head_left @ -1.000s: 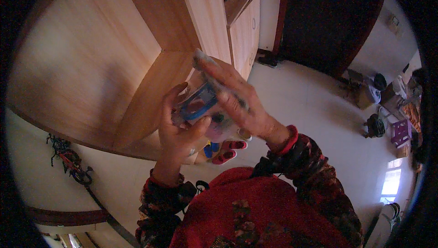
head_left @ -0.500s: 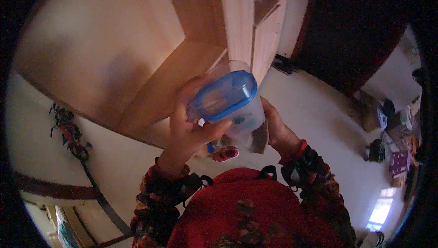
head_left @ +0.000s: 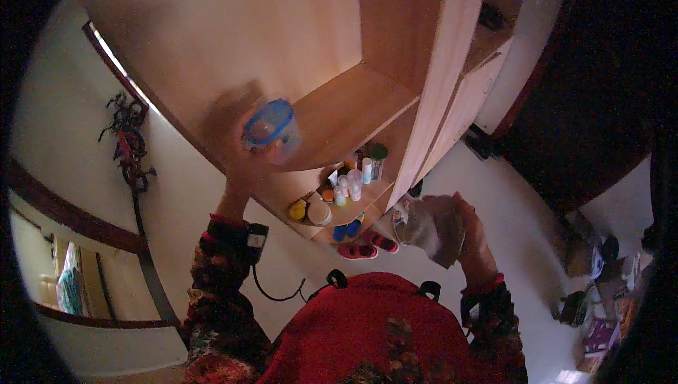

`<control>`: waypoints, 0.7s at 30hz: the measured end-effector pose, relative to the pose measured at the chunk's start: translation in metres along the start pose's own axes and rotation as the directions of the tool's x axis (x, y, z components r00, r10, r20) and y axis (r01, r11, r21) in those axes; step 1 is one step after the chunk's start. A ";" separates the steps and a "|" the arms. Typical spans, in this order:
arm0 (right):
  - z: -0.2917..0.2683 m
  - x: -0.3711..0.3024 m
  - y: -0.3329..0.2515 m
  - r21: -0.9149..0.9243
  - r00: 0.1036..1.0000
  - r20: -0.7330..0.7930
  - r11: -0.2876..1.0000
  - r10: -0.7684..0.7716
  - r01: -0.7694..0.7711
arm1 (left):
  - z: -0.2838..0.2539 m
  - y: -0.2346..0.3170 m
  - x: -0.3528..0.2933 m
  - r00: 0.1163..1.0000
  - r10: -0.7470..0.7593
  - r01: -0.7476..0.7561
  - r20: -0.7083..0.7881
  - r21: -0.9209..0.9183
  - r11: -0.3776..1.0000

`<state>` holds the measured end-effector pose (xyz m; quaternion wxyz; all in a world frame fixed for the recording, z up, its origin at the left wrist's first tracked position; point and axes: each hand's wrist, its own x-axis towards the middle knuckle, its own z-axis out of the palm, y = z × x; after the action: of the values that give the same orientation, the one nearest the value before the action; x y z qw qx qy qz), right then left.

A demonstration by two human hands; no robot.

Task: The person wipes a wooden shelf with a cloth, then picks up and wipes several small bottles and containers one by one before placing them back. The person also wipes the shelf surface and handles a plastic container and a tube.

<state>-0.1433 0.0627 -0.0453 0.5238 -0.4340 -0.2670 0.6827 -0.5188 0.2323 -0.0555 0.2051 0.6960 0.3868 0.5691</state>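
Blue-rimmed container [head_left: 288,141] is already sitting or hovering (can't tell) at the left end of the wooden shelf [head_left: 353,105]; I'm grasping it left-handed [head_left: 248,164], not releasing yet. My right hand [head_left: 472,227] is clutching a greyish cloth [head_left: 432,230], lower right of that shelf.

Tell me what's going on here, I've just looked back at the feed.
A person has a clear container with a blue rim in the left hand, out at the upper shelf of a wooden cabinet; blur hides whether it touches the shelf. The right hand holds a greyish cloth, apart from the container. Small bottles and jars stand lower in the cabinet, with red shoes on the floor nearby.
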 end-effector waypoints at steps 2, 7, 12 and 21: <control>-0.004 0.001 0.009 0.023 0.998 0.055 0.999 0.026 -0.027 | -0.021 -0.023 0.001 0.996 0.085 -0.082 -0.021 0.090 0.993; 0.009 -0.002 0.020 -0.337 0.997 0.033 0.939 -0.064 0.071 | -0.038 -0.020 0.015 0.998 0.064 -0.067 0.026 0.101 0.993; -0.001 -0.001 0.026 -0.076 0.999 -0.015 0.996 0.034 -0.035 | -0.052 -0.021 0.023 0.979 0.202 -0.203 0.031 0.256 0.945; -0.028 0.013 0.040 -0.814 0.982 0.105 0.553 -0.157 0.175 | -0.040 -0.024 0.027 0.945 0.326 -0.214 0.038 0.824 0.525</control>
<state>-0.1390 0.0604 -0.0957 0.3223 -0.5932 -0.5975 0.4328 -0.5625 0.2620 -0.0450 -0.2546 0.7265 0.5046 0.3908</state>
